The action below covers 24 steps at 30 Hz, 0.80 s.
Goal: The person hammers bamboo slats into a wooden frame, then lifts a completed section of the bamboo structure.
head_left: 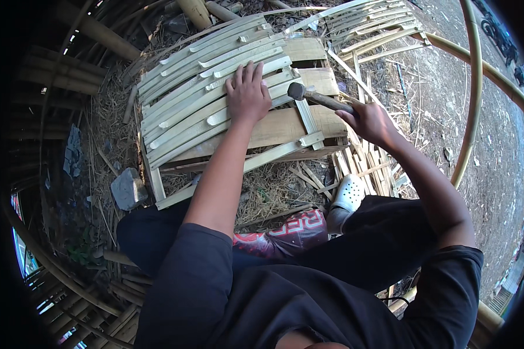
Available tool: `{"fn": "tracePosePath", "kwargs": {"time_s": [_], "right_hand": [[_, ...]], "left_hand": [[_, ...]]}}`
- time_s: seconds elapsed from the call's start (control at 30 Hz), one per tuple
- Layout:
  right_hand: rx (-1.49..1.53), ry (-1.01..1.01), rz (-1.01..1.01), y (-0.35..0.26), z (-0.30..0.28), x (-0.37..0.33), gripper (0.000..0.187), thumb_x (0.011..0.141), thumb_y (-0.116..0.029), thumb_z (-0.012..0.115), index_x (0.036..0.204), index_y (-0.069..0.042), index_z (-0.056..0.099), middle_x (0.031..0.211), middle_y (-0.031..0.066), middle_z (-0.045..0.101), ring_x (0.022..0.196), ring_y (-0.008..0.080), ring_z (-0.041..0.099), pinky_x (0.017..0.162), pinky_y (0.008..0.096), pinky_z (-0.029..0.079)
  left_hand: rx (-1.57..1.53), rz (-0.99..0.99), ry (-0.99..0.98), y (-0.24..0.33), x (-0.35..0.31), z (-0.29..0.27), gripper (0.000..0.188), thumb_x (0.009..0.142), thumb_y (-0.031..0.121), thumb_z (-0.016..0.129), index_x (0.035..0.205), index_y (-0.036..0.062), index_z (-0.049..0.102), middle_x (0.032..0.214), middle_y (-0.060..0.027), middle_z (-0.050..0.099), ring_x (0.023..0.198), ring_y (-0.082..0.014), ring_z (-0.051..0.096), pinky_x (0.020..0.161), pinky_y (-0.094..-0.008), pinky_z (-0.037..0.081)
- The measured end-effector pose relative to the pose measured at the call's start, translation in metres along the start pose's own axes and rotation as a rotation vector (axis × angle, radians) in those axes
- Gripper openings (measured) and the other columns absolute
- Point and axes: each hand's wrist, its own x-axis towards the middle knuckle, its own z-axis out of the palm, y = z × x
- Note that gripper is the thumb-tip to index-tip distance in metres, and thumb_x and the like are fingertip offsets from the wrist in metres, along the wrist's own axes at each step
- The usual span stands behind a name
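Note:
A panel of pale split-bamboo slats (187, 93) lies across a low wooden bench (326, 122). My left hand (249, 96) rests palm down on the slats, its fingers stretched out over them. My right hand (371, 121) is closed around the handle of a hammer (326, 101). The hammer's head hangs over the right end of the panel, close to the slat ends; whether it touches them I cannot tell. Beneath it, a short crosswise strip (308, 123) runs along the right side. One slat (285, 152) lies at a slant along the near side.
Another slatted bamboo panel (372, 26) sits at the far right. Bamboo offcuts (367, 166) and straw litter the ground by my white clog (349, 193). A grey stone (128, 189) lies left. Curved bamboo poles (476, 87) stand at the right, bamboo framing at the left.

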Motion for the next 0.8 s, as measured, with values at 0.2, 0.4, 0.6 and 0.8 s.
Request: {"fn": "tracePosePath", "kwargs": {"time_s": [0.2, 0.4, 0.6, 0.8], "right_hand": [[0.041, -0.035, 0.047, 0.0, -0.001, 0.005, 0.062, 0.1, -0.057, 0.059, 0.079, 0.0, 0.068, 0.06, 0.0204, 0.063, 0.059, 0.0404, 0.068, 0.058, 0.0499, 0.054], [0.115, 0.236, -0.183, 0.003, -0.012, -0.015, 0.047, 0.097, -0.044, 0.07, 0.086, 0.001, 0.063, 0.06, 0.0213, 0.063, 0.059, 0.0415, 0.068, 0.058, 0.0485, 0.054], [0.09, 0.087, 0.114, -0.005, 0.022, 0.006, 0.063, 0.103, -0.052, 0.057, 0.077, 0.005, 0.066, 0.063, 0.025, 0.063, 0.062, 0.044, 0.067, 0.063, 0.0509, 0.054], [0.214, 0.16, 0.076, -0.003, -0.001, 0.001, 0.063, 0.102, -0.052, 0.059, 0.08, 0.007, 0.066, 0.063, 0.0252, 0.063, 0.058, 0.0406, 0.064, 0.061, 0.0492, 0.052]], "left_hand": [[0.002, 0.008, 0.024, -0.001, 0.001, 0.002, 0.056, 0.102, 0.026, 0.045, 0.157, 0.0189, 0.042, 0.161, -0.0083, 0.042, 0.149, -0.0288, 0.036, 0.12, -0.0498, 0.025], [0.0, -0.001, 0.0, -0.002, 0.0, 0.0, 0.056, 0.101, 0.025, 0.046, 0.157, 0.0182, 0.041, 0.161, -0.0086, 0.042, 0.149, -0.0292, 0.036, 0.12, -0.0498, 0.025], [-0.032, 0.004, 0.051, -0.002, 0.008, 0.004, 0.055, 0.102, 0.026, 0.045, 0.156, 0.0181, 0.042, 0.161, -0.0084, 0.042, 0.15, -0.0291, 0.035, 0.121, -0.0493, 0.024], [-0.013, -0.006, 0.011, -0.002, 0.003, 0.004, 0.055, 0.102, 0.027, 0.044, 0.157, 0.0186, 0.041, 0.162, -0.0078, 0.041, 0.151, -0.0292, 0.033, 0.122, -0.0496, 0.023]]}}
